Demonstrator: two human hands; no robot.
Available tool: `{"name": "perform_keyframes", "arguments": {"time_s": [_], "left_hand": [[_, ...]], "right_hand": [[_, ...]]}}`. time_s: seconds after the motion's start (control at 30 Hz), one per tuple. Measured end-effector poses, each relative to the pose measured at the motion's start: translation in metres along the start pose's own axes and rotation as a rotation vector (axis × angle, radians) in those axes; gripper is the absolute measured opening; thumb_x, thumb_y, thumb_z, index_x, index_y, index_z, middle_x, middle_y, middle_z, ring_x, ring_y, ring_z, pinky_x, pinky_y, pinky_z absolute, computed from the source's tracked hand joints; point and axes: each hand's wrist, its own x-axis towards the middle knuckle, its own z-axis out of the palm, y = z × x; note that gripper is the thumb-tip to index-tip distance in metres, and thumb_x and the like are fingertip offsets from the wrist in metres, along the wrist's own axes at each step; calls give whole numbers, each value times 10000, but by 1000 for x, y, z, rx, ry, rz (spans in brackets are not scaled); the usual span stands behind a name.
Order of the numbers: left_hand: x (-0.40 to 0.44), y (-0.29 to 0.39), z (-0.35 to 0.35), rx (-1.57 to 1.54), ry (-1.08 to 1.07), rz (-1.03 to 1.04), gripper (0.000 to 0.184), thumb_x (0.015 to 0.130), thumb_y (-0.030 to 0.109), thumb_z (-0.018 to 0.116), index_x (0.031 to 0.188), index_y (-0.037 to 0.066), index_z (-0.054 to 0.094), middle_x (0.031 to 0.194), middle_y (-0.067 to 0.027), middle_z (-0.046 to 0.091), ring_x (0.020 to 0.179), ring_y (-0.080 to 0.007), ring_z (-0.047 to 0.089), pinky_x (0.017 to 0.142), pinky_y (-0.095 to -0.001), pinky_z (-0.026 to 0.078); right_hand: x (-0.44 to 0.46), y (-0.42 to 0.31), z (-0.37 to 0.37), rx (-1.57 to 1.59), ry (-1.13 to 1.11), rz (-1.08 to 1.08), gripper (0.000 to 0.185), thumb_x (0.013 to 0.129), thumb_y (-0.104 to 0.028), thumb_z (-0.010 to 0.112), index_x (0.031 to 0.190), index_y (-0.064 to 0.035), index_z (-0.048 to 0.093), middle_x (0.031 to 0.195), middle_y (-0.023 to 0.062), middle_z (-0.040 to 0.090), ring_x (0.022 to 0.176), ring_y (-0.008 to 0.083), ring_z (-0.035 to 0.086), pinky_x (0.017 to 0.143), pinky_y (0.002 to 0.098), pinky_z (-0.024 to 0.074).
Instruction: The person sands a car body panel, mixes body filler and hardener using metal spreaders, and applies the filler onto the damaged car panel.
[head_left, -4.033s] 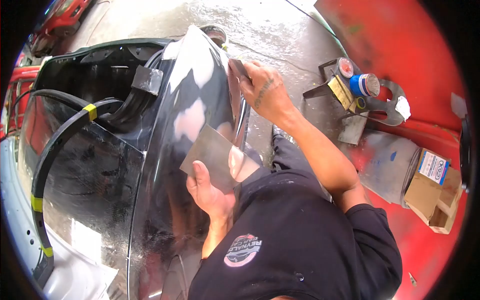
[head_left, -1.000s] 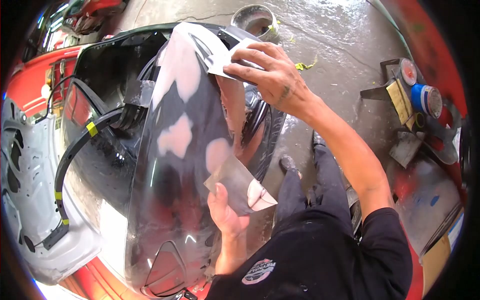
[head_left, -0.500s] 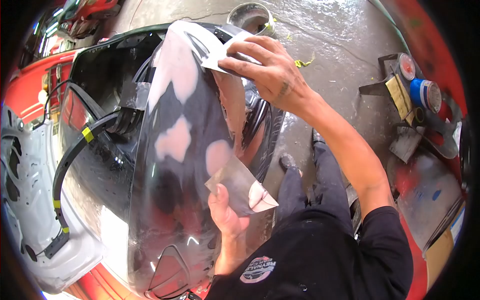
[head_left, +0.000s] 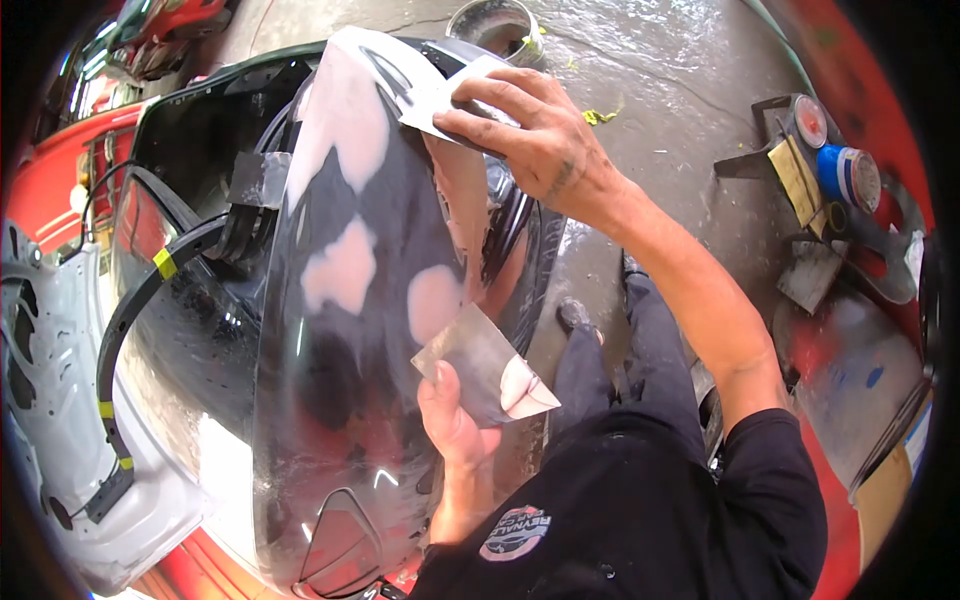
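Observation:
My left hand (head_left: 455,415) grips a flat grey mixing plate (head_left: 465,365), thumb on top, with a pale dollop of body filler (head_left: 520,388) near one corner. My right hand (head_left: 540,135) is closed on a flat, pale spreader (head_left: 455,95), pressed against the far end of a dark car fender (head_left: 330,370). Its underside and the fingertips beneath it are hidden. Smoothed pinkish-white filler patches (head_left: 342,265) mark the fender, and a larger pale area (head_left: 345,110) covers its far end beside the spreader.
A bucket (head_left: 495,30) stands on the wet-looking floor beyond the fender. Cans (head_left: 850,178) and scrap pieces sit at the right. A white body panel (head_left: 60,400) and a curved black strip with yellow tape (head_left: 140,300) are at the left.
The view has shifted slightly, so the fender sits a little further left and higher. Both hands keep their holds, with the right hand still at the fender's far end.

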Motion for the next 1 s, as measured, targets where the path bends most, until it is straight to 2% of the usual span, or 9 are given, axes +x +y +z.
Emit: {"name": "perform_keyframes", "arguments": {"time_s": [0.23,0.33,0.43,0.53,0.73,1.0], "left_hand": [[-5,0,-14,-7,-42,1,397,1084,324,536,1272,-21,594,1127,-135,704,956,-267,722,839,-431,599],[-9,1,-19,-8,-43,17,391,1086,308,534,1284,-24,591,1137,-136,704,973,-268,722,853,-430,599],[-12,2,-28,-3,-73,23,380,1085,291,538,1289,-25,591,1152,-135,703,992,-266,719,869,-427,596],[-15,3,-37,-9,-125,23,371,1081,281,546,1291,-21,591,1177,-133,698,1020,-262,713,891,-426,590],[-21,4,-47,-26,-157,28,367,1079,274,550,1306,-12,589,1206,-126,694,1052,-259,707,919,-426,582],[-27,3,-62,-26,-147,12,377,1075,282,561,1304,-17,588,1192,-131,701,1035,-269,718,907,-430,593]], "right_hand": [[-20,-16,2,-51,26,18,414,879,-50,632,1247,-188,760,1246,60,679,1165,316,617,978,444,513],[-29,-25,5,-44,53,48,481,780,-12,671,1215,-208,732,1242,35,658,1195,303,591,996,452,489],[-37,-34,6,-49,67,73,483,786,-24,673,1227,-213,732,1247,39,656,1196,312,587,996,452,489],[-44,-40,5,-120,58,43,375,860,-109,698,1222,-186,761,1249,67,674,1144,309,626,950,433,518],[-59,-58,5,-179,70,59,395,819,-116,747,1209,-179,758,1255,63,667,1142,295,624,948,439,517],[-72,-84,1,-196,47,99,409,812,-121,739,1217,-168,751,1279,65,650,1178,286,602,993,456,489]]}}
